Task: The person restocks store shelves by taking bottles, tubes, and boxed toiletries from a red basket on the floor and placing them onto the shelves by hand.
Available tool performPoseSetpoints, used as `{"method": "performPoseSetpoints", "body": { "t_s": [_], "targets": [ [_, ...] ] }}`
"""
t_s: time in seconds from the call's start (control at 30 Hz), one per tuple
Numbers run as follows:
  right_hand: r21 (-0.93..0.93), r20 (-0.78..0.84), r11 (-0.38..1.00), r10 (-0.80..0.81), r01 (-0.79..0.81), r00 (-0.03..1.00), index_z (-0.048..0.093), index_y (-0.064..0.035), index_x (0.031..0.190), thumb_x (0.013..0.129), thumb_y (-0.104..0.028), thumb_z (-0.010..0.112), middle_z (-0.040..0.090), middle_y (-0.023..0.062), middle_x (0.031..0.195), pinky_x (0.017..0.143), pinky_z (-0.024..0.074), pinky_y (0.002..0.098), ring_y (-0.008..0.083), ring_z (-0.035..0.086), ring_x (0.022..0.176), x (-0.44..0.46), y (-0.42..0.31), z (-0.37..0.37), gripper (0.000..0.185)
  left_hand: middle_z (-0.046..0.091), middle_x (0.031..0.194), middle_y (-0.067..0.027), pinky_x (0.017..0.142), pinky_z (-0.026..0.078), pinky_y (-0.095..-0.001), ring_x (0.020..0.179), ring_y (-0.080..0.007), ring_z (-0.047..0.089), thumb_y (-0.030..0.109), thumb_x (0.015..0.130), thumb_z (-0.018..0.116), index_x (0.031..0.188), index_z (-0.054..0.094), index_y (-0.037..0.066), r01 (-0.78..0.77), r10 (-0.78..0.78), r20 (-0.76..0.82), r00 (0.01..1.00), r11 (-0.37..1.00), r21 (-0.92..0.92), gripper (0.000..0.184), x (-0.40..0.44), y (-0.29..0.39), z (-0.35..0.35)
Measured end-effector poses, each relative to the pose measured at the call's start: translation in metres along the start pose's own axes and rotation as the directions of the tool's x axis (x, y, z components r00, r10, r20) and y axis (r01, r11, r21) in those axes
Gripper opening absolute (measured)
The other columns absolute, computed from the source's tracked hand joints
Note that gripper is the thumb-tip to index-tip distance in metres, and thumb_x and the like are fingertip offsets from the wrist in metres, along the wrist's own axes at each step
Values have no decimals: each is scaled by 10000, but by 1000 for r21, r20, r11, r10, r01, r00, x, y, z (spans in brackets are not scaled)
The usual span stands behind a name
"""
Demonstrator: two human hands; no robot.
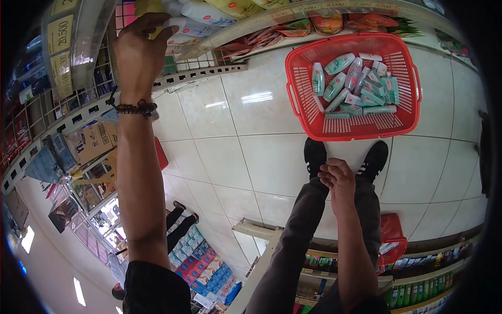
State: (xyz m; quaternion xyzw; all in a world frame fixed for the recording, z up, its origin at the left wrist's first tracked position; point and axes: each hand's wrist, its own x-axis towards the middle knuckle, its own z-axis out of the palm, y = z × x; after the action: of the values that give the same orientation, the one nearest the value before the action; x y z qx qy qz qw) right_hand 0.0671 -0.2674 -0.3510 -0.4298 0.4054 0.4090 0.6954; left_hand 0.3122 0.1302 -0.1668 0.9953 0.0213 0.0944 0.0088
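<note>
At the upper left, my left hand (pixel 137 44) reaches into a shelf, wearing a dark braided bracelet on its wrist. Its thumb and fingers are bent around a dull yellow package (pixel 148 7), mostly hidden by the hand. White bottles (pixel 201 13) lie right beside the thumb. My right hand (pixel 339 178) hangs in front of my legs, its fingers loosely curled and apart with nothing in them. Beyond my shoes stands a red plastic basket (pixel 351 133) on the floor. Inside it lie several green-and-white bottles (pixel 340 64) and small boxes (pixel 372 94).
Price labels (pixel 334 5) run along the shelf edge, above colourful packets (pixel 328 24). White tiles (pixel 217 157) cover the floor. Another red basket (pixel 392 230) stands behind me, near shelves of green bottles (pixel 418 292). A person (pixel 180 225) is in the aisle at lower left.
</note>
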Motion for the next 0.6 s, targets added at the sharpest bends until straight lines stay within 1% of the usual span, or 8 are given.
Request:
{"method": "performPoseSetpoints", "body": {
  "t_s": [0.17,0.23,0.37,0.43,0.47,0.5,0.57,0.6],
  "targets": [
    [-5,-6,1000,6,-6,1000,625,-59,1214,974,-213,640,701,80,1021,854,512,323,173,692,901,1,0,0,285,795,1000,-78,836,583,-357,941,-237,752,225,790,877,1041,798,125,20,-20,-10,1000,1000,13,281,-7,10,-2],
    [-9,-5,1000,3,-3,1000,625,-60,1214,975,-216,640,703,80,1021,853,511,323,173,692,902,2,-1,-1,286,793,996,-86,837,582,-350,933,-226,753,230,786,881,1052,803,128,109,-109,-23,994,994,-13,295,-10,14,-2],
    [1,-5,1000,3,-3,1000,626,-63,1215,978,-203,636,707,88,1030,847,522,325,176,697,901,3,-3,0,276,788,1034,-90,849,571,-330,928,-205,737,253,802,881,1089,803,108,78,-79,-34,996,997,-15,331,-12,7,1],
    [-2,-24,1000,3,-3,1000,626,-62,1215,977,-198,637,710,92,1033,845,529,327,178,702,899,3,-2,1,274,787,974,-105,834,577,-361,920,-240,748,247,793,885,1060,801,118,85,-83,-55,995,996,36,308,-12,11,0],
    [28,-18,1000,-9,10,1000,633,-45,1205,950,-180,653,722,86,1012,815,532,308,166,704,871,5,0,1,290,780,968,-118,819,576,-363,916,-241,745,254,798,886,1082,794,115,9,-8,-35,999,999,41,329,-10,6,-2],
    [55,-21,998,-24,25,1000,641,-28,1196,922,-162,668,735,80,992,785,535,289,154,706,843,5,1,0,306,775,991,-124,806,575,-363,907,-242,740,264,802,883,1115,786,122,-11,13,-36,999,999,30,357,-10,3,-1],
    [44,-41,999,-9,11,999,645,-22,1189,913,-157,675,737,87,987,778,535,292,162,708,838,5,0,0,309,773,1032,-129,808,575,-363,900,-252,736,282,810,876,1138,781,130,25,-24,-9,1000,999,23,373,-9,-3,-4],
    [48,-40,999,-12,14,999,644,-18,1194,917,-153,669,737,96,990,775,533,298,167,708,829,5,0,0,309,773,1040,-129,807,575,-364,899,-255,736,289,815,872,1140,782,132,13,-12,-18,1000,999,51,372,-9,-2,-4]
  ]
}}
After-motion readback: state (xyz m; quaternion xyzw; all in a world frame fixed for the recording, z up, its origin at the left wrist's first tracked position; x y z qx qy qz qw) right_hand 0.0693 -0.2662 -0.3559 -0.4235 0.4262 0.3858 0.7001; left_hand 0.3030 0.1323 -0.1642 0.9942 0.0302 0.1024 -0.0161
